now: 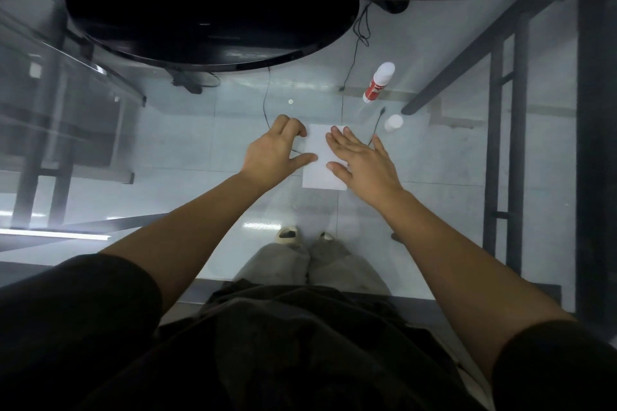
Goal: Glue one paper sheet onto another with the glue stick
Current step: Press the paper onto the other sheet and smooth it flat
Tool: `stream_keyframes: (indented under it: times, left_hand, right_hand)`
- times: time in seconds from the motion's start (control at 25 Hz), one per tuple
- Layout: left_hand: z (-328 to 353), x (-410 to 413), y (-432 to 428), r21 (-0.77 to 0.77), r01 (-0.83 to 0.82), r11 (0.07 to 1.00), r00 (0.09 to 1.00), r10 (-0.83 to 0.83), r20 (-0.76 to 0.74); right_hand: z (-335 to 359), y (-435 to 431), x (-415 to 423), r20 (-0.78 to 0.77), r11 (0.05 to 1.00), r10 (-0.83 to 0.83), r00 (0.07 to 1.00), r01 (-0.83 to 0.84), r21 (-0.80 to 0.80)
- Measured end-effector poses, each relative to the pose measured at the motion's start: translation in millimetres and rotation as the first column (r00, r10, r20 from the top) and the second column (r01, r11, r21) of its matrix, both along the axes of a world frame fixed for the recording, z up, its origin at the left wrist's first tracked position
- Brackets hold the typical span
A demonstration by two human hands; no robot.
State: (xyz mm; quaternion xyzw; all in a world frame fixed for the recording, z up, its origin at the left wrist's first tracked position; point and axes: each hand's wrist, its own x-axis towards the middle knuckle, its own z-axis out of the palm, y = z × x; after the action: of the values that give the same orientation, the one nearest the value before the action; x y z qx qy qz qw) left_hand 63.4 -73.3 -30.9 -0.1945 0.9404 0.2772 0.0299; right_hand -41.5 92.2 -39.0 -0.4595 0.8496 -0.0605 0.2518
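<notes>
A white paper sheet (pixel 319 173) lies flat on the glass table (pixel 207 150), near its middle. My left hand (pixel 275 150) rests at the sheet's left edge, thumb on the paper and fingers curled. My right hand (pixel 362 160) lies flat and spread on the sheet's right side, covering part of it. I cannot tell whether a second sheet lies under the top one. A red and white glue stick (pixel 379 82) stands uncapped behind and to the right of the paper. Its white cap (pixel 393 123) sits on the glass close to my right hand's fingertips.
A black monitor with a round base (pixel 213 30) stands at the back of the table. Thin black cables (pixel 354 53) run under the glass toward the paper. A dark frame bar (pixel 467 57) crosses at the right. My legs and shoes show through the glass.
</notes>
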Motion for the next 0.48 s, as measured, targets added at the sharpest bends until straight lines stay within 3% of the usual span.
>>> stream_keyframes:
  times: [0.12,0.2,0.32,0.48]
  left_hand:
    - [0.5,-3.0,-4.3,-0.002,0.121,0.993,0.992,-0.121,-0.016]
    - [-1.0,-4.6,-9.8,-0.113,0.252,0.961,0.967,-0.254,-0.01]
    - [-5.9,-1.9,-14.1,-0.275,0.541,0.795,0.837,-0.476,0.271]
    - [-8.5,12.1,-14.5,-0.325,0.655,0.682,0.751,-0.544,0.374]
  right_hand:
    - [0.9,-0.7,0.5,-0.015,1.0,0.003,1.0,-0.003,0.009]
    - [1.4,-0.8,1.5,-0.022,1.0,0.002,1.0,-0.001,0.012]
    - [2.6,-0.1,3.3,-0.026,1.0,-0.005,1.0,0.005,0.009]
    - [3.7,-3.2,4.2,-0.035,0.999,-0.001,0.999,0.003,0.04]
